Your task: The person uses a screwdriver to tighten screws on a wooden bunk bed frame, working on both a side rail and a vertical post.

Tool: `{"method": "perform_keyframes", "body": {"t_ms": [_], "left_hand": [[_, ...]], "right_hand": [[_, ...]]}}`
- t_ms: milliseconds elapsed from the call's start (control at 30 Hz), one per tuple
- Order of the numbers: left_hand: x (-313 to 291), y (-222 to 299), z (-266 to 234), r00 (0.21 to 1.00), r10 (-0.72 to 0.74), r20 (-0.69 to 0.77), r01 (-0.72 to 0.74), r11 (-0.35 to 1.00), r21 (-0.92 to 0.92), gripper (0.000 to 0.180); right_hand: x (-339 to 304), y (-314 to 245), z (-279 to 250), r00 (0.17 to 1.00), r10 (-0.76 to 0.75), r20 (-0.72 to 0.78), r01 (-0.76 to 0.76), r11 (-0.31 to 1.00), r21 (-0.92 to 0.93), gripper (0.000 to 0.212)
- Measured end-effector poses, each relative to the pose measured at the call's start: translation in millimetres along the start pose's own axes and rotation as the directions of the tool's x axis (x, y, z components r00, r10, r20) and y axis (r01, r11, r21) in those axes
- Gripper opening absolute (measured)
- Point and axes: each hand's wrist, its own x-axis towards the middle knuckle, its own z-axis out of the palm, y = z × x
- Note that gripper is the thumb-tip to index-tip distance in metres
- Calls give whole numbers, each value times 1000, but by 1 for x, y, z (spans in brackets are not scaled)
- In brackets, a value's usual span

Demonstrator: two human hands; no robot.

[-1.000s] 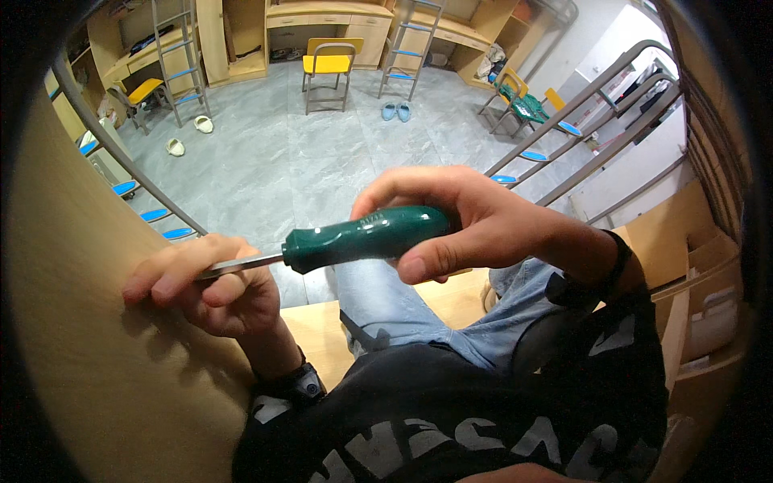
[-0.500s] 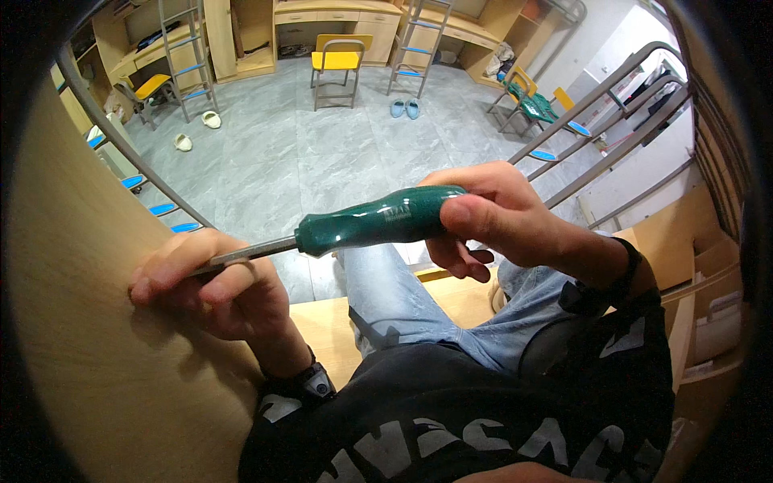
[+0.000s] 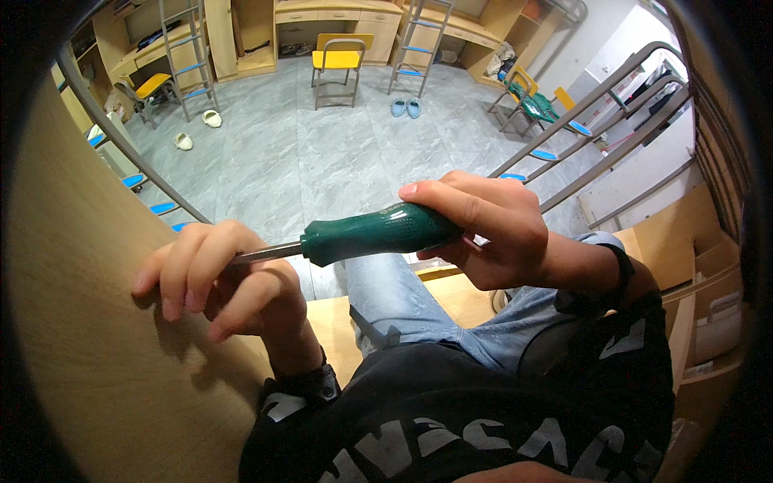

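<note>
A screwdriver (image 3: 366,236) with a glossy dark green handle lies nearly level in front of me, its metal shaft pointing left at the upright wooden panel (image 3: 88,322). My right hand (image 3: 503,229) grips the rear end of the handle, thumb and fingers wrapped round it. The shaft runs in among the curled fingers of my left hand (image 3: 262,299), which is closed around it close to the panel. Fingertips of that hand rest on the wood. The screwdriver's tip, and whatever it meets, is hidden behind those fingers.
Metal ladders with blue treads rise on both sides, the right one (image 3: 596,129) nearest my right arm. Beyond, on the grey tiled floor (image 3: 282,153), stand a yellow chair (image 3: 342,60), blue slippers (image 3: 405,108) and white slippers (image 3: 183,142). Wooden desks (image 3: 338,14) line the far wall.
My right hand has turned and shifted its grip on the handle, rolling the screwdriver. The left hand's fingers have moved over the shaft, covering more of it.
</note>
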Motion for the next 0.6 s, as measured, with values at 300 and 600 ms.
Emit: {"method": "perform_keyframes", "body": {"t_ms": [300, 600], "left_hand": [[5, 6, -2, 1000, -11, 23, 14, 995, -102, 10], [10, -4, 6, 998, 41, -39, -45, 993, -107, 11]], "right_hand": [[-5, 6, 4, 616, 319, 720, -784, 160, 600, 58], [-20, 9, 13, 491, 252, 834, -774, -312, 550, 81]]}}
